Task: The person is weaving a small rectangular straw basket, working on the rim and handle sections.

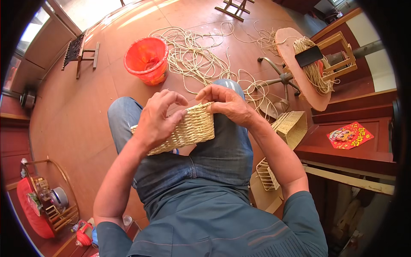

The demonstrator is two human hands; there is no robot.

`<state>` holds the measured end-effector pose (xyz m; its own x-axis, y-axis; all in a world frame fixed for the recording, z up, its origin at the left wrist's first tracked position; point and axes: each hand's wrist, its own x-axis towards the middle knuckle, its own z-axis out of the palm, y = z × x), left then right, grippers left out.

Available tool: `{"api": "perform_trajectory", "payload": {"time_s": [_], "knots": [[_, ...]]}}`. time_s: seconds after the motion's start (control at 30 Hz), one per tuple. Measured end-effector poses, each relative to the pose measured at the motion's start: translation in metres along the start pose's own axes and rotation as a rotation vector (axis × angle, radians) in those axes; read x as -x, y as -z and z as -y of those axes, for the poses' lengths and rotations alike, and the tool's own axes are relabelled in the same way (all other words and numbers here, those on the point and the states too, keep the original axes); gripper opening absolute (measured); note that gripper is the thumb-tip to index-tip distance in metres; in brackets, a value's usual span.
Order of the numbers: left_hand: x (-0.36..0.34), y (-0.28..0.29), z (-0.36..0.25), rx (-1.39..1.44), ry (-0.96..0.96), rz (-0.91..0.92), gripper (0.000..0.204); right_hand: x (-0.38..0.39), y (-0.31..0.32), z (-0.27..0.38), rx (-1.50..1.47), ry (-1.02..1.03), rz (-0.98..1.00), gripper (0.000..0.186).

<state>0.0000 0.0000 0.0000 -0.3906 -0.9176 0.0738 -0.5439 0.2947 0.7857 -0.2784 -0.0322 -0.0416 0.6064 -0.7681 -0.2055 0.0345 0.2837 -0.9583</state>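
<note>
A small woven basket (192, 128) of pale cord rests tilted on my lap, across my jeans. My right hand (227, 103) pinches its rim at the right corner, thumb and forefinger closed there. Bent over the rim's left part is my left hand (160, 115); its thumb touches the weave, while the forefinger arches above with a gap between them. That hand and wrist hide the basket's left side. Whether a thin strand lies between the fingers is too small to make out.
Ahead stands a red bucket (133, 63) beside loosely coiled pale cord (192, 55). To the right, a round-topped stand (291, 64) bears more cord and a black phone (308, 56). Finished-looking woven baskets (295, 128) sit by my right arm. A low stool (77, 51) is far left.
</note>
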Motion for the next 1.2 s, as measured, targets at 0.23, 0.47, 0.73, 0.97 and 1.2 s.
{"api": "perform_trajectory", "payload": {"time_s": [0.23,0.47,0.73,0.97,1.2], "knots": [[0.007,-0.039,-0.021,-0.334,-0.287,-0.319,0.021,-0.01,0.011,0.0,-0.081,0.027,0.143,0.041],[0.014,-0.072,-0.03,-0.436,-0.323,-0.391,0.018,-0.002,0.018,-0.01,-0.098,0.007,0.145,0.042],[0.013,-0.077,-0.043,-0.452,-0.236,-0.425,0.015,-0.008,0.023,-0.009,-0.118,0.011,0.239,0.043],[0.015,-0.079,-0.043,-0.598,-0.23,-0.441,0.013,-0.015,0.027,-0.008,-0.054,0.03,0.261,0.043],[0.002,-0.072,-0.043,-0.436,-0.178,-0.376,0.014,-0.014,0.031,-0.012,-0.079,0.029,0.269,0.045]]}}
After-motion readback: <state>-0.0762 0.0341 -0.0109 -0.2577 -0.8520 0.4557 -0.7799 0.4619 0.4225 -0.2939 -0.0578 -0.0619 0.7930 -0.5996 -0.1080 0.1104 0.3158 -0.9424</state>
